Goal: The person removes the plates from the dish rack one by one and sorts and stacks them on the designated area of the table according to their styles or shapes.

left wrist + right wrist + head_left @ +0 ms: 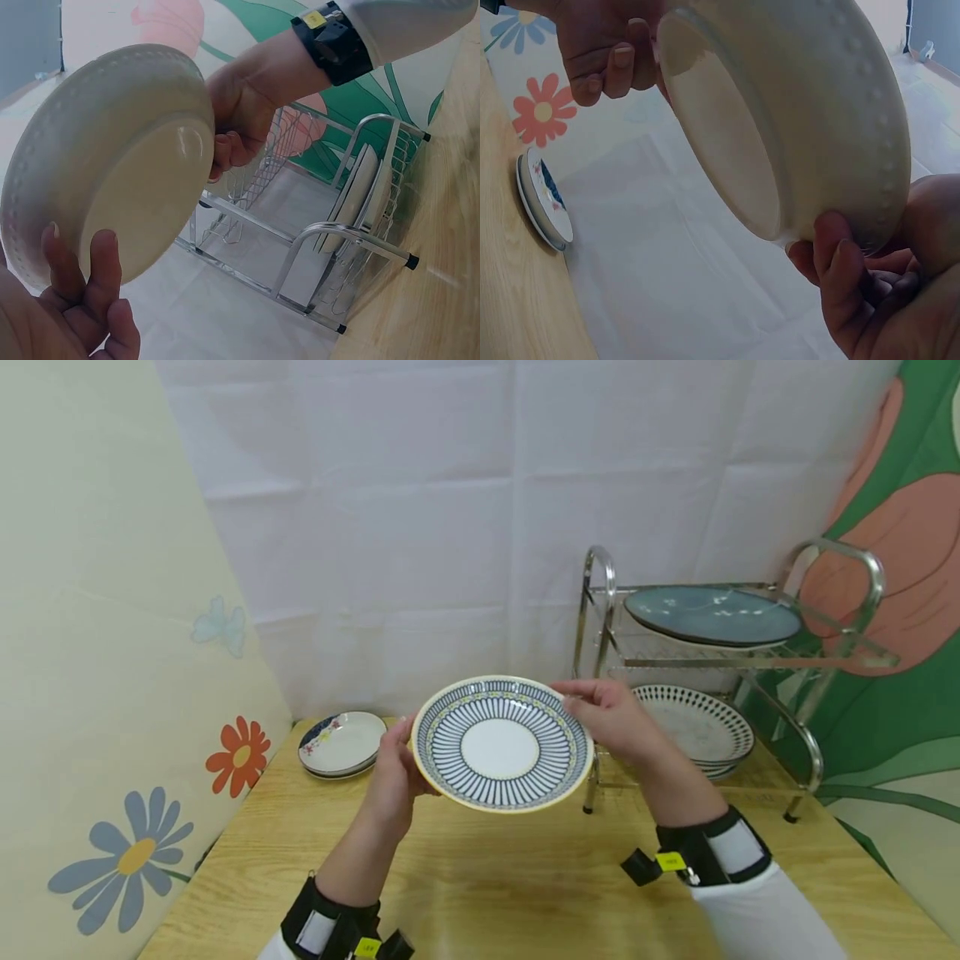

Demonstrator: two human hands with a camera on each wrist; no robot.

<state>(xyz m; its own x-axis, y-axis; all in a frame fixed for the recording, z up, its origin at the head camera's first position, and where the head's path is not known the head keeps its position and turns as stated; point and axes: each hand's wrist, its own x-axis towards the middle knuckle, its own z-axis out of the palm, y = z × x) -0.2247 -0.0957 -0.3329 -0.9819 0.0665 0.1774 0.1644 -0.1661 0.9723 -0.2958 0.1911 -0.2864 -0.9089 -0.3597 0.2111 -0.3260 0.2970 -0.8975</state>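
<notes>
A round plate (501,748) with blue-grey rays, a white centre and a yellow rim is held up above the table, its face tilted toward the head camera. My left hand (392,772) grips its left edge, with fingers bent under the plain underside seen in the left wrist view. On the upper right edge, my right hand (611,714) pinches the rim, thumb over the top. Both wrist views show the pale underside (142,195) with small raised dots along the rim.
A two-tier metal rack (750,662) stands at the right, with a blue oval plate (712,614) on top and dotted white plates (693,727) below. Stacked floral plates (345,743) lie at the back left of the wooden table (517,877). A white cloth (420,527) hangs behind.
</notes>
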